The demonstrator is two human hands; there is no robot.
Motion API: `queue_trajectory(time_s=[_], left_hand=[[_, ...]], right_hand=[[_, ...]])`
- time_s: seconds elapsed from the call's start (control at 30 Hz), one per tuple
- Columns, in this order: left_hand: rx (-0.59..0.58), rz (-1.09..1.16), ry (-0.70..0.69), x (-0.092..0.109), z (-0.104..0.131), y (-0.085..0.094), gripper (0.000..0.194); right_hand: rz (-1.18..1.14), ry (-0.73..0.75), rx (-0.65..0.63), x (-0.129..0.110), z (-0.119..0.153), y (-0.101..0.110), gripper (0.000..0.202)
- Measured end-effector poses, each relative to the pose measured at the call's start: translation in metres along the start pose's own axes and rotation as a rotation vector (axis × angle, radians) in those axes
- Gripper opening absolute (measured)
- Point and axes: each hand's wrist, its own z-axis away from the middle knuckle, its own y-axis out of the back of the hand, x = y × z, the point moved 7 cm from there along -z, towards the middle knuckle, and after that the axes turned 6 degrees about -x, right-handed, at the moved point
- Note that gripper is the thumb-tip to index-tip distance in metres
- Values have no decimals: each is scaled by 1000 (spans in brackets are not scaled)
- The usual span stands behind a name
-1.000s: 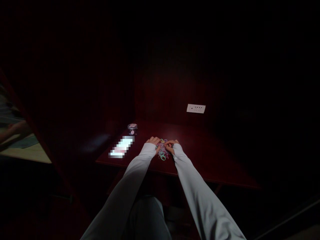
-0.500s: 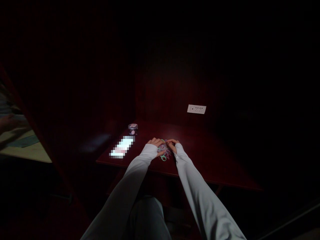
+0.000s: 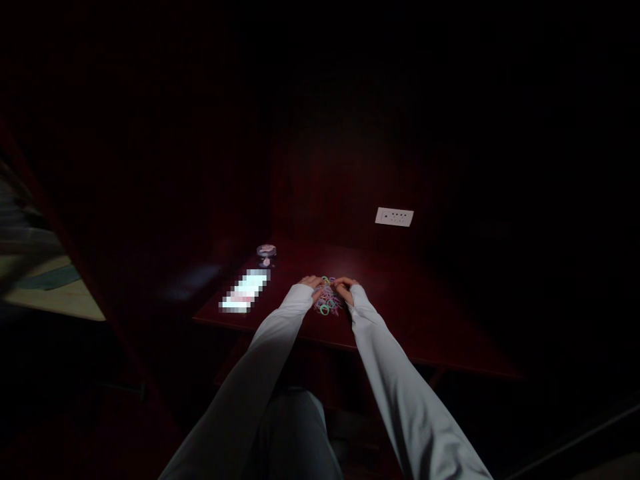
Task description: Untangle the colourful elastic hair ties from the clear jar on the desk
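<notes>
A small heap of coloured hair ties (image 3: 327, 308), mostly pink and purple with a few green rings, lies on the dark red table (image 3: 400, 320). My left hand (image 3: 311, 283) curves round its far left side, thumb apart from the fingers. On the opposite side, my right hand (image 3: 345, 288) is cupped against the heap, its fingers bent and its thumb apart. Both hands touch or nearly touch the rings; nothing is seen gripped in either. Some of the heap is hidden behind the fingers.
A clear round jar with a lid (image 3: 267, 252) stands at the table's back left. In front of it lies a bright pixelated rectangle (image 3: 246, 291). A white socket plate (image 3: 395, 217) is on the back wall. Beyond the left partition is another pale tabletop (image 3: 65, 303).
My left hand has drawn in a little, its thumb moving up off the near part of the heap, so more rings show. The right hand stays almost where it was.
</notes>
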Motion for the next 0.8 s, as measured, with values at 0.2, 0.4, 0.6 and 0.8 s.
queue_trajectory(time_s=[0.2, 0.4, 0.6, 0.8], left_hand=[[17, 21, 31, -2, -1, 1, 21], [37, 3, 27, -2, -2, 1, 20], [35, 36, 50, -3, -2, 1, 23], [16, 74, 119, -2, -1, 3, 24]], right_hand=[[-11, -76, 19, -3, 4, 2, 19], [-7, -56, 20, -3, 3, 3, 19], [8, -67, 47, 2, 1, 2, 18], [28, -56, 0, -3, 4, 2, 27]])
